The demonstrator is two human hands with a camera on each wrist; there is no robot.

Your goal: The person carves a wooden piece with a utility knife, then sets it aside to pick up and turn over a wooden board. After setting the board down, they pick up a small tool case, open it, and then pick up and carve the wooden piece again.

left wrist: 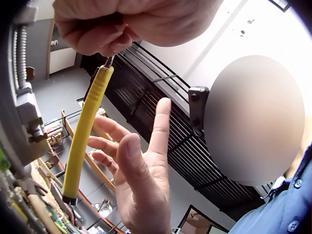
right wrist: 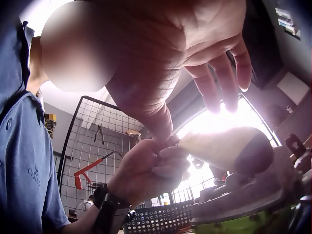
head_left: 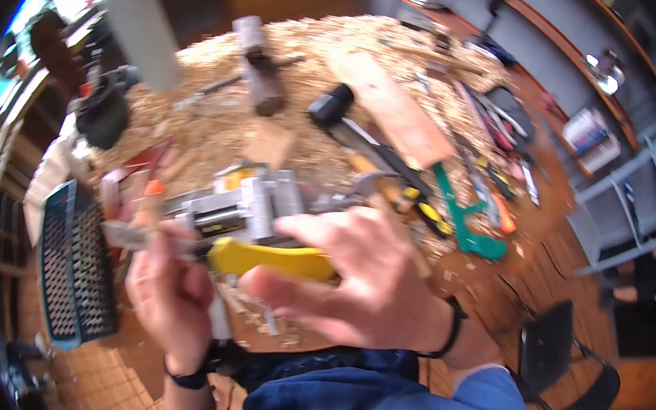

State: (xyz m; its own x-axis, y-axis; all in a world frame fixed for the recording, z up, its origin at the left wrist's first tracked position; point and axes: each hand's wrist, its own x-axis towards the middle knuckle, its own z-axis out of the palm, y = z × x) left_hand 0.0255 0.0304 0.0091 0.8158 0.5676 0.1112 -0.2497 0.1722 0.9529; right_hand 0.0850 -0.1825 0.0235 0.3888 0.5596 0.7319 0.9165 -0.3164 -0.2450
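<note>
A yellow-handled tool (head_left: 276, 260) with a flat grey blade (head_left: 124, 235) is held across the front of the body, blade toward the left. My left hand (head_left: 170, 292) pinches it at the metal between blade and handle, fingertips covering that part. My right hand (head_left: 375, 285) is spread beside the handle, fingers and thumb extended. In the left wrist view the yellow handle (left wrist: 87, 131) hangs from the left fingers, and the right hand (left wrist: 141, 180) stands with fingers apart near it. Just beyond the tool sits a grey metal vise (head_left: 254, 208).
Wood shavings (head_left: 316, 35) cover much of the bench. On it lie a wooden mallet (head_left: 261, 82), a black-headed mallet (head_left: 330, 105), a pale board (head_left: 393, 106), a green-handled tool (head_left: 479, 244) and several hand tools. A perforated basket (head_left: 78, 273) stands at the left.
</note>
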